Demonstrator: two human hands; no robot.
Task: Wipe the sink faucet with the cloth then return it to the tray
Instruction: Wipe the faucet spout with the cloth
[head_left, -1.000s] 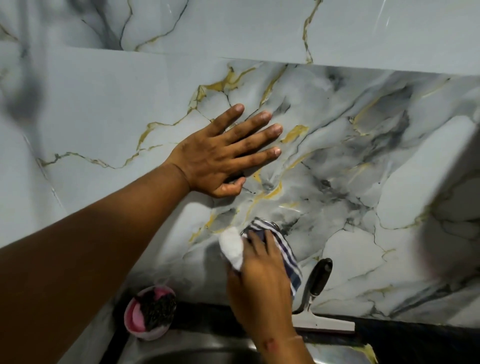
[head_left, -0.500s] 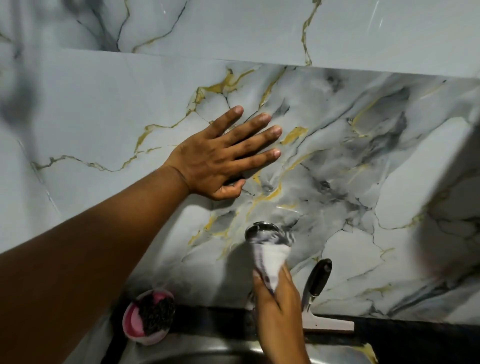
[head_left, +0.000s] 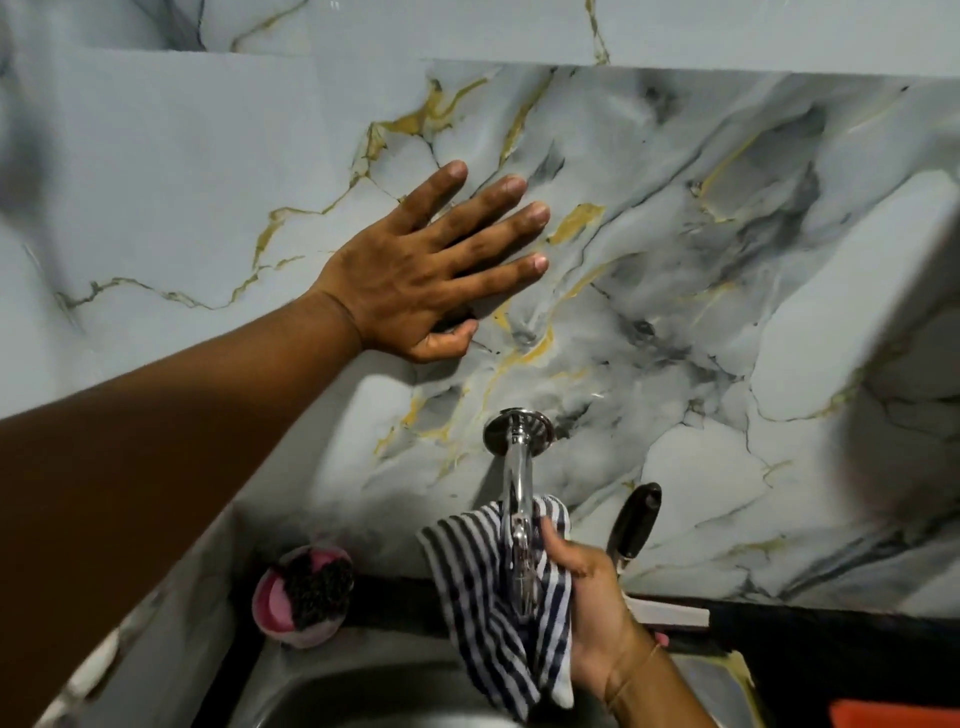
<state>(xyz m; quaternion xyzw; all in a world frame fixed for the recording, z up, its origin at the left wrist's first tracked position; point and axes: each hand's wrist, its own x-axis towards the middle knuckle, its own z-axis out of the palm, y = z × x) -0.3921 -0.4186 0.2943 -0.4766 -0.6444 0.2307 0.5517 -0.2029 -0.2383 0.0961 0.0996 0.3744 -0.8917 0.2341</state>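
Note:
A chrome faucet (head_left: 517, 467) comes out of the marble wall from a round flange and runs down toward the sink. My right hand (head_left: 597, 608) holds a dark-and-white striped cloth (head_left: 493, 613) wrapped around the faucet's lower part; the cloth hangs down over the basin. My left hand (head_left: 426, 270) lies flat on the wall above and to the left of the faucet, fingers spread, holding nothing. The tray is not in view.
A pink bowl (head_left: 301, 597) with a dark scrubber sits at the sink's back left corner. A squeegee (head_left: 636, 525) with a black handle leans on the wall right of the faucet. The steel sink (head_left: 374, 691) is below. An orange object (head_left: 893, 714) shows at the bottom right.
My right hand has slid the cloth down from the flange at the wall to the faucet's lower part, and the flange and upper pipe are now bare. The left hand has stayed on the wall.

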